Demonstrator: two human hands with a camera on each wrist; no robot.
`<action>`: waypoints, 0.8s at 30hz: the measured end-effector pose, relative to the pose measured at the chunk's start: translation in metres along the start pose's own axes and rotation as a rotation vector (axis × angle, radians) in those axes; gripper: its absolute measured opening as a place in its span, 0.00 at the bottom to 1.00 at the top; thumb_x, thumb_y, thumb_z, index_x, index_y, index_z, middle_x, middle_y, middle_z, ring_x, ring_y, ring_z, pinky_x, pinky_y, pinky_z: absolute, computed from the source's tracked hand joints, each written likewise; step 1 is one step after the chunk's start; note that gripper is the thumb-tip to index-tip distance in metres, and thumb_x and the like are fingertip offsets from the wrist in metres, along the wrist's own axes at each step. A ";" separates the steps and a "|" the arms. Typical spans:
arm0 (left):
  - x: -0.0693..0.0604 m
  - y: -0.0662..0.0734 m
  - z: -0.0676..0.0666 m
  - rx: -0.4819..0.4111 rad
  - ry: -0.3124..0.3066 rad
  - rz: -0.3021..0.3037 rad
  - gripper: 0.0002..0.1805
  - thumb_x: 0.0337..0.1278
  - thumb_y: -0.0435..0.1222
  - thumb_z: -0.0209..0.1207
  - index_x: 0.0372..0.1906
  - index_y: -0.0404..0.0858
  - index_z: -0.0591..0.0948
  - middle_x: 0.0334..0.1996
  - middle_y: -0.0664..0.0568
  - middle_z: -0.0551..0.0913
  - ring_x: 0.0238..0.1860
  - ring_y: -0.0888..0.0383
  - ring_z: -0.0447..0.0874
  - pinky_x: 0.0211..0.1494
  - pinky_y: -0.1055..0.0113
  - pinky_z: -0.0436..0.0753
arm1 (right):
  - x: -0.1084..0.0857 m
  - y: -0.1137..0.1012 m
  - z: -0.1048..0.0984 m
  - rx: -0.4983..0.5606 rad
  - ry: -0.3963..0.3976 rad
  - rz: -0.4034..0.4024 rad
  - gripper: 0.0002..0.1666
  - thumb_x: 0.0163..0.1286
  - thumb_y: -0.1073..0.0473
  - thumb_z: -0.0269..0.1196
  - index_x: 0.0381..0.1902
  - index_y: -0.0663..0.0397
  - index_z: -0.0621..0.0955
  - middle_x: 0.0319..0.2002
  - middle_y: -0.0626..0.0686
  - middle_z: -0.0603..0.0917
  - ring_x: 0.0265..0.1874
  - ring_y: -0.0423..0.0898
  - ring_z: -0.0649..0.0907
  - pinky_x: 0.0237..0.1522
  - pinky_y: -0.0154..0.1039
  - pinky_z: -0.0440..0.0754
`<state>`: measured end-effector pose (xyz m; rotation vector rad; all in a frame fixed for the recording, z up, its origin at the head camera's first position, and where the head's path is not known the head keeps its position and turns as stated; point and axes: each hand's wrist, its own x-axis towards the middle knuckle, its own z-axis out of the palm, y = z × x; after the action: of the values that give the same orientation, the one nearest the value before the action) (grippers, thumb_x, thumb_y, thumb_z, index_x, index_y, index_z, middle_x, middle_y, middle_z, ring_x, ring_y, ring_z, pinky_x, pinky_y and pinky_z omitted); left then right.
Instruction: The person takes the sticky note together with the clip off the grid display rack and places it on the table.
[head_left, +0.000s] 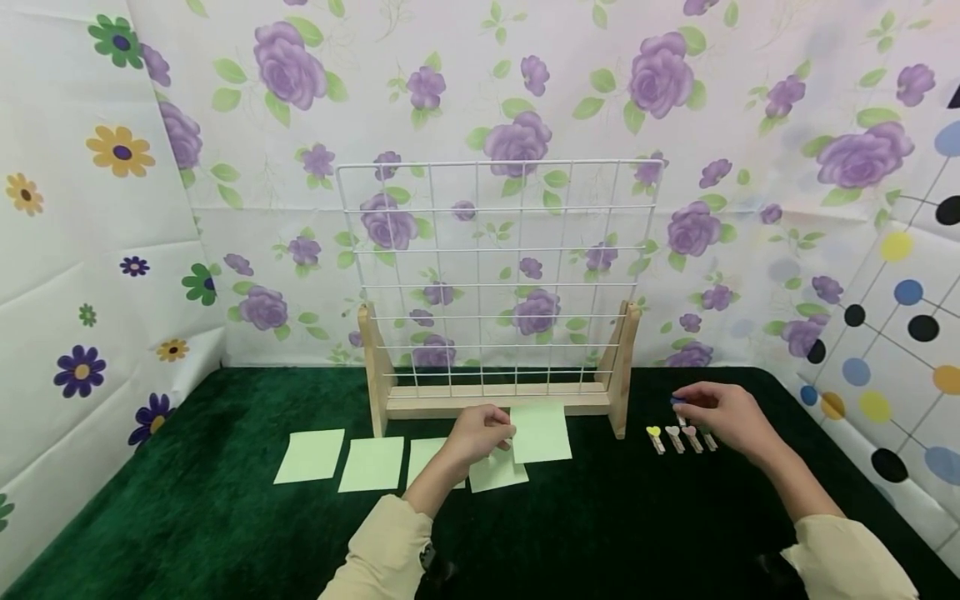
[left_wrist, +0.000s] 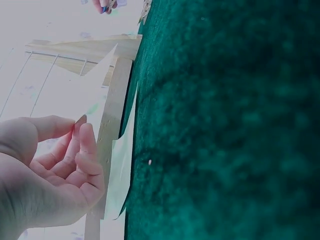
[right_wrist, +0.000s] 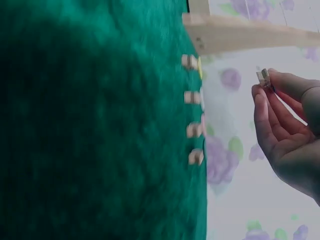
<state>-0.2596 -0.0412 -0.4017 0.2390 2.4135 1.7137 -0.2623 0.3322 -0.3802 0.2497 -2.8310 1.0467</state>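
My left hand [head_left: 476, 435] pinches the left edge of a pale green paper sheet [head_left: 540, 433], lifted in front of the rack's wooden base. In the left wrist view, thumb and fingertips meet on the paper's corner. My right hand [head_left: 727, 415], raised above the cloth on the right, pinches a small wooden clothespin [right_wrist: 263, 78] with a blue top. Under that hand lie several clothespins [head_left: 656, 440] in a row, with yellow, white and pink hearts showing; the hand partly hides the rightmost. Several more green sheets [head_left: 371, 464] lie in a row, some partly covered by my left hand and the lifted sheet.
A white wire grid [head_left: 522, 248] stands upright in a wooden stand [head_left: 621, 367] at the back of the table. Dark green cloth [head_left: 600, 533] covers the table. Flowered sheeting [head_left: 285, 250] hangs behind, with patterned sheets at both sides.
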 end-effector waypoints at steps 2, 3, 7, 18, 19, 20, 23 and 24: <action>0.000 0.001 0.001 0.010 0.008 -0.003 0.07 0.63 0.32 0.59 0.40 0.31 0.80 0.32 0.49 0.83 0.32 0.51 0.84 0.42 0.54 0.76 | -0.001 0.006 -0.003 0.011 -0.007 0.012 0.22 0.69 0.51 0.63 0.52 0.64 0.80 0.40 0.56 0.85 0.35 0.50 0.83 0.35 0.47 0.81; 0.001 0.001 0.002 0.010 0.012 -0.009 0.07 0.62 0.32 0.60 0.40 0.31 0.80 0.32 0.49 0.83 0.31 0.51 0.84 0.44 0.52 0.75 | -0.001 0.009 -0.005 0.020 -0.010 0.019 0.23 0.69 0.51 0.63 0.52 0.64 0.80 0.40 0.56 0.85 0.35 0.50 0.83 0.36 0.47 0.81; 0.003 0.000 0.006 0.014 0.011 -0.014 0.07 0.61 0.32 0.60 0.39 0.30 0.80 0.31 0.49 0.83 0.29 0.53 0.83 0.46 0.49 0.75 | -0.003 0.020 -0.010 0.030 -0.013 0.034 0.23 0.69 0.52 0.63 0.52 0.66 0.80 0.40 0.58 0.85 0.35 0.50 0.84 0.38 0.50 0.82; 0.009 -0.001 0.012 0.019 0.007 -0.043 0.05 0.59 0.31 0.61 0.36 0.32 0.81 0.29 0.50 0.82 0.26 0.54 0.81 0.33 0.63 0.71 | -0.005 0.050 -0.024 0.029 -0.033 0.119 0.27 0.69 0.50 0.63 0.54 0.69 0.79 0.43 0.61 0.84 0.37 0.51 0.84 0.40 0.48 0.82; 0.010 -0.001 0.012 0.022 0.004 -0.053 0.04 0.59 0.31 0.62 0.36 0.32 0.81 0.29 0.50 0.81 0.26 0.54 0.81 0.33 0.63 0.71 | -0.005 0.051 -0.024 0.029 -0.033 0.125 0.27 0.69 0.50 0.63 0.54 0.70 0.79 0.43 0.61 0.84 0.37 0.51 0.84 0.39 0.48 0.83; 0.010 -0.001 0.013 0.028 0.000 -0.058 0.04 0.59 0.31 0.62 0.36 0.32 0.81 0.29 0.50 0.81 0.26 0.55 0.81 0.32 0.64 0.71 | -0.005 0.053 -0.025 0.029 -0.034 0.128 0.27 0.69 0.50 0.63 0.54 0.70 0.79 0.44 0.62 0.84 0.37 0.51 0.84 0.39 0.47 0.83; 0.010 0.000 0.014 0.039 -0.012 -0.076 0.04 0.60 0.31 0.62 0.36 0.33 0.81 0.29 0.49 0.81 0.26 0.56 0.80 0.30 0.65 0.71 | -0.006 0.058 -0.026 0.018 -0.039 0.132 0.27 0.69 0.51 0.62 0.53 0.70 0.79 0.44 0.63 0.83 0.37 0.52 0.84 0.38 0.47 0.82; 0.010 -0.001 0.014 0.040 -0.017 -0.083 0.04 0.60 0.31 0.61 0.36 0.33 0.81 0.29 0.49 0.81 0.26 0.56 0.79 0.29 0.66 0.70 | -0.006 0.059 -0.027 0.015 -0.041 0.134 0.27 0.69 0.51 0.63 0.53 0.70 0.79 0.44 0.63 0.83 0.37 0.52 0.84 0.37 0.47 0.82</action>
<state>-0.2661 -0.0262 -0.4072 0.1560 2.4124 1.6232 -0.2661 0.3947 -0.3985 0.0849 -2.9127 1.1000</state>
